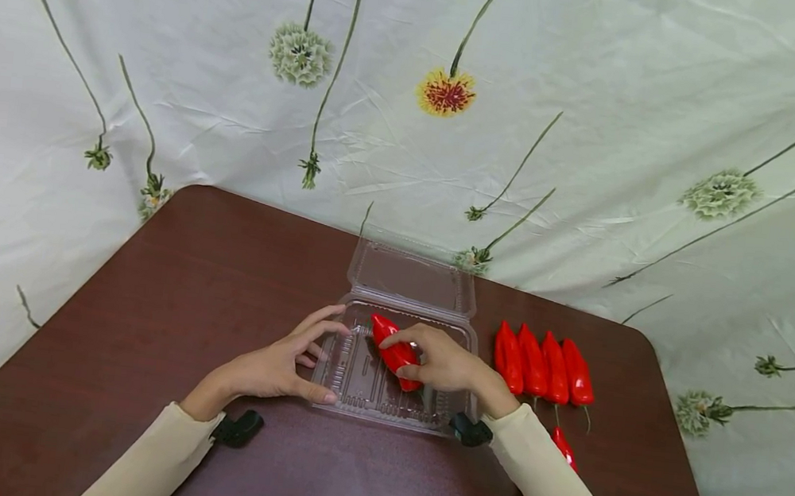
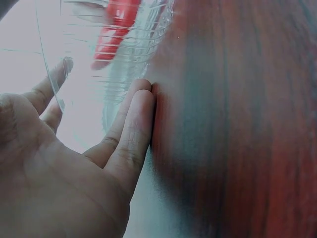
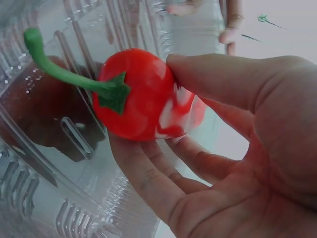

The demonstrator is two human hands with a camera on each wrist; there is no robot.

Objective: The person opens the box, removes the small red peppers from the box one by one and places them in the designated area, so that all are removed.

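Observation:
My right hand [image 1: 440, 360] pinches a shiny red pepper [image 1: 393, 347] between thumb and fingers, over the base of a clear plastic clamshell box [image 1: 360, 410]. In the right wrist view the pepper's curved green stem [image 3: 64, 77] points away from the palm, above the ribbed floor. At the box's left side is my left hand [image 1: 278, 364], thumb near the front corner and the other fingers spread along the rim. Its fingers [image 2: 131, 129] are fairly straight beside the clear wall in the left wrist view.
The box's lid [image 1: 412, 277] lies folded back toward the patterned cloth [image 1: 379, 142] behind the table [image 1: 238, 264]. Several red peppers [image 1: 544, 366] lie in a row to the right. Another pepper [image 1: 563, 448] is partly hidden by the right sleeve.

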